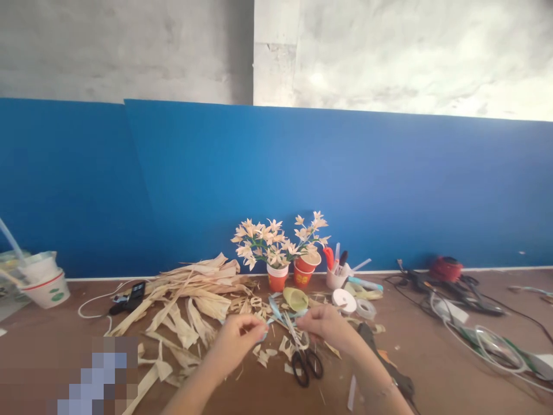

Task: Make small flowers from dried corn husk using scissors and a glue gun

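Observation:
My left hand (244, 333) is closed in a pinch, thumb against fingertips. A small light-blue bit shows at its tips, too blurred to name. Opposite it, my right hand (322, 324) also pinches, with a pale blue scrap by its fingertips; what it holds is unclear. Between and below the hands lie scissors (306, 366) with black handles, their blades pointing away from me. Dry corn husks (203, 288) are heaped to the left, and husk scraps (264, 355) scatter below. Beyond the hands stand pale husk-like flowers (268, 239) in a red-and-white paper cup (277, 279).
A second flower cup (304, 275), a white cup of pens (336, 278), a white roll (344, 300) and clear tape (366, 309) stand behind my right hand. Cables (492, 346) and a red object (446, 268) lie right. Drink cup (46, 286) at left; blue partition (345, 184) behind.

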`<state>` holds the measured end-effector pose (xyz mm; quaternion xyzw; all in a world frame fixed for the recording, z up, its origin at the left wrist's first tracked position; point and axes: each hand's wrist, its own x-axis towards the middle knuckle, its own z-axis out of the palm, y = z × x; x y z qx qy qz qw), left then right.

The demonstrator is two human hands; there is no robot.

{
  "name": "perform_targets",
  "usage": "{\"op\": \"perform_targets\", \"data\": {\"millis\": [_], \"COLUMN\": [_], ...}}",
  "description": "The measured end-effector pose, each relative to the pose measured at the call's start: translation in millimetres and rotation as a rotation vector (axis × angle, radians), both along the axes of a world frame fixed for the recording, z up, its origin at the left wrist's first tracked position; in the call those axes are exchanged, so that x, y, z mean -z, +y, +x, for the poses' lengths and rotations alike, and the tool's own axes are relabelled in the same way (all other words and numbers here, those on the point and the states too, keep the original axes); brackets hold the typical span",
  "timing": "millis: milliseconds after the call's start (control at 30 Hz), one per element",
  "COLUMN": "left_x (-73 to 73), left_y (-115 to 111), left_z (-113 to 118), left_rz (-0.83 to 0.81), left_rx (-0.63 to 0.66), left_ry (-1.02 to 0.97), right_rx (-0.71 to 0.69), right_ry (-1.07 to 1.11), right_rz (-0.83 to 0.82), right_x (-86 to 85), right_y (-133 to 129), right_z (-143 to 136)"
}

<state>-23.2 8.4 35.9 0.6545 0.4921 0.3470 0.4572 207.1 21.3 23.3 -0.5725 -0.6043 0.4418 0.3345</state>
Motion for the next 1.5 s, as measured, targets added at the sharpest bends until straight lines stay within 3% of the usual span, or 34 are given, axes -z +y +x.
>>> {"op": "perform_targets", "data": {"millis": [67, 200, 300, 400, 533, 700, 867, 1167, 1300, 1500], "left_x": [6.1, 12.8, 13.7, 14.0, 12.3, -2.2, -7.7, 2.9, 6.1, 12.1], "left_y": [-6.0, -11.9, -13.0, -12.6, -11.6, -14.3, -15.4, -8.3, -6.6, -3.1], "left_z": [10.6, 17.7, 17.1, 16.8, 17.0, 13.8, 10.2, 12.1, 13.1, 12.0], "left_rz": [-0.055, -0.182, -0.276, -0.332, -0.310, -0.212, -0.087, -0.034, -0.024, -0.019], "left_rx": [0.069, 0.053, -0.010, 0.023, -0.001, -0.046, -0.055, -0.142, -0.163, -0.108], "left_ry": [-0.051, -0.213, -0.380, -0.499, -0.567, -0.510, -0.331, -0.238, -0.193, -0.158], "right_rx": [-0.084, -0.200, -0.225, -0.244, -0.232, -0.284, -0.122, -0.012, 0.025, 0.055], "right_ry": [0.186, 0.333, 0.303, 0.190, 0.074, 0.334, 0.574, 0.268, 0.209, 0.296], "right_rz": [-0.040, -0.133, -0.136, -0.099, -0.073, -0.119, -0.099, 0.230, 0.244, 0.255], "right_x": [-1.2, -3.0, -4.2, -3.9, -5.1, -13.0, -16.9, -15.1, -7.4, 2.9], "right_y": [-4.3, -14.3, -20.0, -24.1, -27.7, -27.9, -27.0, -22.1, -20.1, -15.6], "right_z": [-16.6, -43.7, -52.8, -57.0, -59.3, -55.1, -55.2, -66.3, -71.0, -71.9]}}
